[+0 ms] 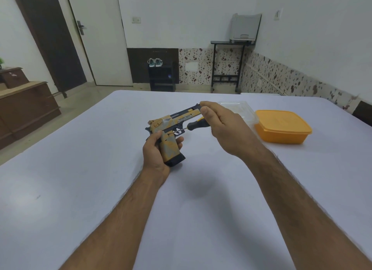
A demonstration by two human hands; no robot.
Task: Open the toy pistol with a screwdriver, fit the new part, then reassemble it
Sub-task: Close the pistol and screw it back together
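- your left hand [156,152] is wrapped around the grip of the toy pistol [171,132], fingers closed on it, thumb up near the rear of the frame.
- pistol is held off the table [80,169], above its middle; whether the black base of the grip touches the surface, can't tell. barrel points away from you and to the right, printed tan side facing up toward you.
- your right hand [223,126] is closed on the screwdriver [196,124], black handle with a yellow band, fingers curled over the handle's back end.
- screwdriver shaft runs from the right toward the left; its tip sits on the pistol's side just above the grip, next to the trigger guard. can't tell whether the tip is seated in a screw head.
- your right fingertips overlap the muzzle end of the pistol in view; contact there can't be confirmed.
- orange container [281,126] sits on the table to the right of your right hand, lid on, apart from the pistol.
- clear plastic lid or tray [241,108] lies just behind your right hand, beside the orange container and partly hidden by the hand.
- the pistol's slide and frame look joined, no gap visible along the seam from this angle.
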